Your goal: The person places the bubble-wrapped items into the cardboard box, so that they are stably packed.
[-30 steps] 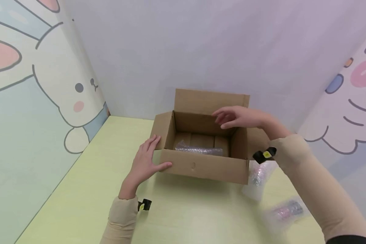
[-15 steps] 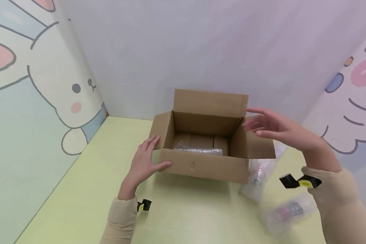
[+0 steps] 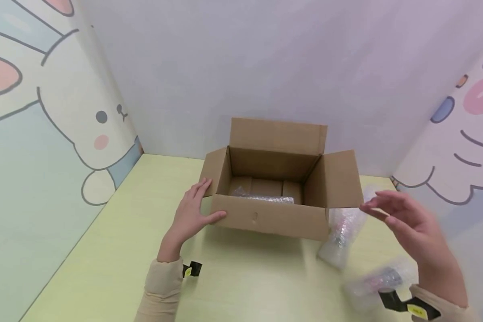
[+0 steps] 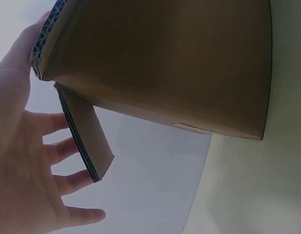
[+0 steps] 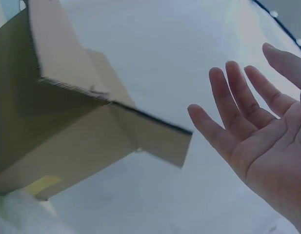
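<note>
An open cardboard box (image 3: 269,219) stands with its flaps spread outward. Inside, along the front wall, lies a bubble-wrapped item (image 3: 270,199), partly hidden by the front flap. My left hand (image 3: 190,217) rests at the box's front left corner, thumb against the front flap and fingers at the left flap (image 4: 89,134); in the left wrist view those fingers are spread and fairly straight. To the right of the box, my right hand (image 3: 420,230) hangs in the air with loosely bent fingers, holding nothing. Nearest to it are the right flap (image 3: 342,179) and a bubble-wrapped package (image 3: 342,235) on the table.
A second bubble-wrapped package (image 3: 376,282), pink and dark inside, lies on the table nearer the front right. The pale yellow-green table (image 3: 249,281) meets a light wall (image 3: 273,62) behind the box. Cartoon-printed walls flank both sides.
My right hand has moved from above the box's opening out to the right and down, past the right flap, which now stands more raised. My left hand has stayed at the corner.
</note>
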`<state>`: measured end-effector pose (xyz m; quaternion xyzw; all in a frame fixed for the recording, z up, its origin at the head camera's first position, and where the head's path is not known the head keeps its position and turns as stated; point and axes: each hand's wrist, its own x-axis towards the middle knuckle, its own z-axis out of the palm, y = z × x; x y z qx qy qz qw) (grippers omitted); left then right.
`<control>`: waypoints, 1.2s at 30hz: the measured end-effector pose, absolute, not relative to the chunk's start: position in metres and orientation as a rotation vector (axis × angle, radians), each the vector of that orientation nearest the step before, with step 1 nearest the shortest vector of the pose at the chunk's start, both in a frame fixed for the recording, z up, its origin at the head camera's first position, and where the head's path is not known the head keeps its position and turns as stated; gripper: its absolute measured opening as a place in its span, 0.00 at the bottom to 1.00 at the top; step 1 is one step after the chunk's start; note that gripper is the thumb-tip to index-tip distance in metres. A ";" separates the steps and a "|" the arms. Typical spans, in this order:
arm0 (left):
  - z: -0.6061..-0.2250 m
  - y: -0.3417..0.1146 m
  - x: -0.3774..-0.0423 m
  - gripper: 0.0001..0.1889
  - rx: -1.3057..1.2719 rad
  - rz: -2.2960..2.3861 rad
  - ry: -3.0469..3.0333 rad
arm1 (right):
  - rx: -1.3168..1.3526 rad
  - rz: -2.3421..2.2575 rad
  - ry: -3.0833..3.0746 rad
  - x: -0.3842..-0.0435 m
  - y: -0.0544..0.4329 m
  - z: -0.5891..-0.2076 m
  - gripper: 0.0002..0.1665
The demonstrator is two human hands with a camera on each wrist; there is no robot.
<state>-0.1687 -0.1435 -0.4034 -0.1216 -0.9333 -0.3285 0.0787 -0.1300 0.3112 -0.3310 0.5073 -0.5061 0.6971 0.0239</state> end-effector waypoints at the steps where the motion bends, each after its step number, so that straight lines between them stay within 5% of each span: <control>1: -0.403 -0.144 -0.169 0.53 -0.360 -0.991 -2.791 | 1.555 2.174 -1.550 -0.127 0.314 -0.339 0.25; 11: -0.404 -0.143 -0.171 0.52 -0.354 -1.002 -2.789 | 1.258 2.329 -1.594 -0.100 0.354 -0.408 0.27; 19: -0.403 -0.143 -0.175 0.52 -0.343 -1.017 -2.790 | 0.334 1.542 -2.631 -0.055 0.385 -0.427 0.26; 36: -0.406 -0.142 -0.177 0.52 -0.343 -0.999 -2.783 | 0.653 0.830 -2.805 -0.043 0.428 -0.481 0.51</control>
